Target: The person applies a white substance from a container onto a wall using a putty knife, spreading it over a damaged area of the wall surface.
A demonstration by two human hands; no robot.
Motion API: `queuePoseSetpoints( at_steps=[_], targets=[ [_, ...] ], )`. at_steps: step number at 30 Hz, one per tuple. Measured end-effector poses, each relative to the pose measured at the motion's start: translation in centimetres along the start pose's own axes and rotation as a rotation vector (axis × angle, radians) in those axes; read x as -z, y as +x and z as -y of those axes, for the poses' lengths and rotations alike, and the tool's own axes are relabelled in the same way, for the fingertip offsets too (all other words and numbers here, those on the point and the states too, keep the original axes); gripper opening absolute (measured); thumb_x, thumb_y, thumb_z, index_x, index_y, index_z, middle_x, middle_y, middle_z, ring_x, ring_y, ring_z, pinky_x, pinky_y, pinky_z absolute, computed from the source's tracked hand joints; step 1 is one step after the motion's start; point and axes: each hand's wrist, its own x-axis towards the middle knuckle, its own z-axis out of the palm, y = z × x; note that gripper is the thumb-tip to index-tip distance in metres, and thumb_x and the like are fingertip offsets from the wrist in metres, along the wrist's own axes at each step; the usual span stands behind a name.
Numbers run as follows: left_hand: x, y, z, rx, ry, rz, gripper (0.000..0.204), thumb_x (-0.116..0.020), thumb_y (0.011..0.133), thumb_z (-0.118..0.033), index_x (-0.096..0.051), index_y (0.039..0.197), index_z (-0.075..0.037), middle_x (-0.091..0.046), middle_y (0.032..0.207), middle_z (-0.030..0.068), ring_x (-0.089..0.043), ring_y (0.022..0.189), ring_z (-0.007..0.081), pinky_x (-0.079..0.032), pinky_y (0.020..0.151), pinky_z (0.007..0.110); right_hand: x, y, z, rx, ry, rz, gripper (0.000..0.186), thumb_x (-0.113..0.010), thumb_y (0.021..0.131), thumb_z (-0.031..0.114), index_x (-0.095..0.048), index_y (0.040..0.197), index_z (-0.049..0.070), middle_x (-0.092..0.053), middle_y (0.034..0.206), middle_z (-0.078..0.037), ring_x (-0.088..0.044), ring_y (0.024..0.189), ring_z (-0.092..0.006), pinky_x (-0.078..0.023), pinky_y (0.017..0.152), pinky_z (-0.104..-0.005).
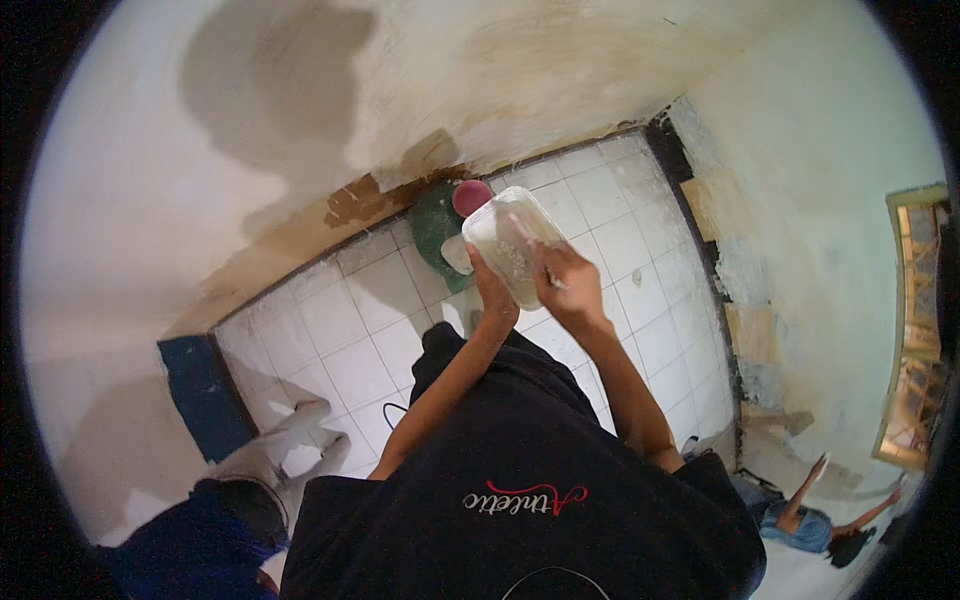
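Observation:
A pale rectangular plastic tub (490, 232) is held in front of me over the tiled floor. My left hand (492, 290) is closed on its near left side. Whitish clumps or smears (517, 263) show inside the tub. My right hand (570, 287) is wrapped round a slim, pale pinkish stick-like tool (521, 229), its far end in the tub. Motion blurs this tool, so its exact kind cannot be made out. Beyond the tub, a small pink bowl (471, 196) sits by a green object (431, 226), and a white piece (456, 255) shows beside the tub's left edge.
Patchy, partly scraped walls (560, 90) rise ahead and to the right. White tiles (370, 310) cover the floor. A person in dark blue (190, 540) is at lower left; another person (800, 525) raises both arms near the right wall, below a window (915, 330).

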Motion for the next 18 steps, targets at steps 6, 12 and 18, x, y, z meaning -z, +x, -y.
queuePoseSetpoints(
  at_steps=[6, 12, 18],
  targets=[
    [4.5, -5.5, -5.5, 0.093, 0.163, -0.196, 0.072, -0.027, 0.095, -0.065, -0.035, 0.142, -0.011, -0.047, 0.135, 0.0089, -0.048, 0.119, 0.0252, -0.037, 0.103, 0.038, -5.3, -5.7, 6.9, -0.141, -0.062, 0.01, 0.031, -0.066, 0.075, 0.005, -0.064, 0.106, -0.001, -0.065, 0.1, -0.018, -0.065, 0.079, -0.0329, -0.054, 0.067, -0.0403],
    [-1.3, -0.4, 0.0, 0.089, 0.083, -0.057, 0.073, -0.028, 0.095, -0.066, -0.036, 0.141, -0.011, -0.05, 0.128, 0.0076, -0.049, 0.114, 0.0244, -0.039, 0.1, 0.038, 0.5, -1.1, 2.7, -0.119, -0.113, -0.031, 0.022, -0.065, 0.077, 0.003, -0.066, 0.099, 0.0, -0.066, 0.091, -0.017, -0.065, 0.075, -0.0333, -0.054, 0.063, -0.0396],
    [-1.5, -1.0, -0.1, 0.126, 0.034, 0.07, 0.071, -0.029, 0.096, -0.063, -0.033, 0.144, -0.011, -0.048, 0.135, 0.0076, -0.047, 0.123, 0.0247, -0.037, 0.106, 0.038, 2.6, -0.5, 2.9, -0.224, 0.038, -0.26, 0.015, -0.063, 0.079, -0.002, -0.067, 0.094, -0.002, -0.065, 0.079, -0.017, -0.059, 0.058, -0.0261, -0.047, 0.053, -0.0333]
  ],
)
